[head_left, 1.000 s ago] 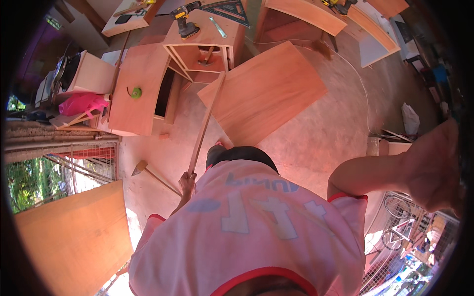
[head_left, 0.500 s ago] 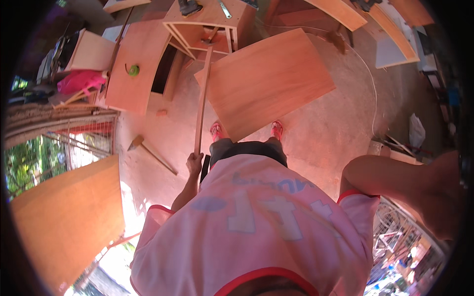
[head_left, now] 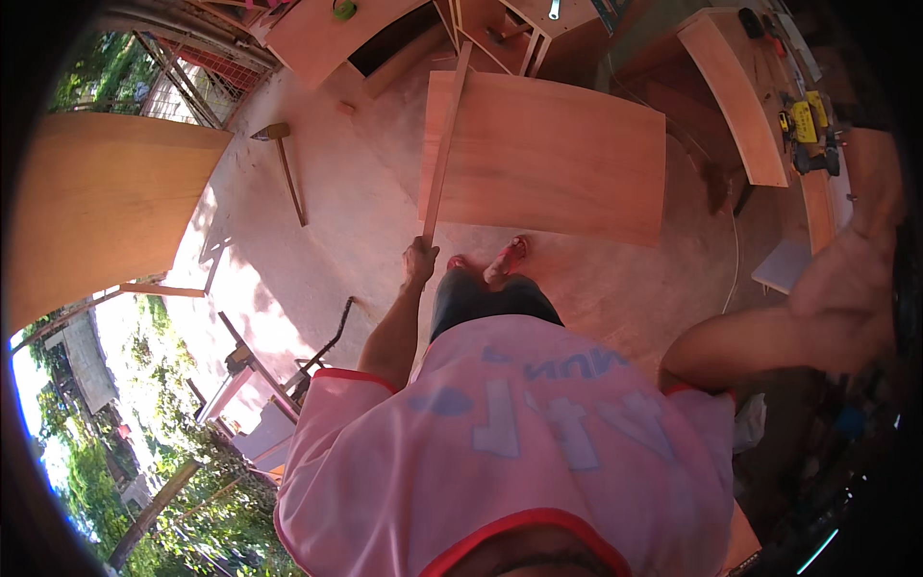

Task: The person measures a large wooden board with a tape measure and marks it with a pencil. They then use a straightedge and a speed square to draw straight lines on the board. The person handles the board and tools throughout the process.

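Note:
My left hand point(head_left: 419, 262) is closed around the near end of a long, narrow wooden strip point(head_left: 448, 144). The strip points away from me, passing over the left part of a reddish plywood panel point(head_left: 567, 159). Its far end reaches close to an open wooden cabinet point(head_left: 541, 48). Raised beside my head, my right hand point(head_left: 846, 269) shows at the far right rim. Blur and the dark picture edge hide its fingers, so its grip cannot be made out.
A sledgehammer point(head_left: 290, 180) lies on the floor at the left. A large wooden board point(head_left: 115, 192) stands farther left. Ahead, a green tape measure point(head_left: 344, 10) sits on a cabinet. Tools, among them a yellow one point(head_left: 806, 117), rest at the right beside a curved wooden piece point(head_left: 735, 101).
My view has turned to the left and my feet have shifted. My left hand has moved forward, still gripping the wooden strip. My right arm stays raised.

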Demonstrator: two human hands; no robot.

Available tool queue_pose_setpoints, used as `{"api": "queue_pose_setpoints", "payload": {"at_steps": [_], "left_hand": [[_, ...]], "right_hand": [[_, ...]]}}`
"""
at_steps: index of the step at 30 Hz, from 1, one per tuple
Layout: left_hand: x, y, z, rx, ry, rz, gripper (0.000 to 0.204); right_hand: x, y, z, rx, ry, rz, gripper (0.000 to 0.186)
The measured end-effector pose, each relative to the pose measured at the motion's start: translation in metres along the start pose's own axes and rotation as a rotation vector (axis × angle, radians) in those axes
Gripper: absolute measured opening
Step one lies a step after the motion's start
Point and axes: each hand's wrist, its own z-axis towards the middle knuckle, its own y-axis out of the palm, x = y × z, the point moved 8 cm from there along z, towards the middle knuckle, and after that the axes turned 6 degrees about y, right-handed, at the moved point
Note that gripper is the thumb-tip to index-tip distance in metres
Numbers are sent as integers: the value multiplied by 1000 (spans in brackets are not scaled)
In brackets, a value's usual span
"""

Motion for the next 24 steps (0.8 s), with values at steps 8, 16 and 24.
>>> {"api": "queue_pose_setpoints", "payload": {"at_steps": [8, 16, 24], "left_hand": [[-15, 72, 2, -31, -181, -55, 53], [-30, 53, -4, 51, -223, -65, 82], [16, 5, 56, 250, -159, 31, 100]], "right_hand": [[257, -237, -166, 16, 1050, -677, 54], [268, -438, -311, 127, 1459, -956, 51], [361, -554, -308, 120, 1627, -1164, 46]]}}
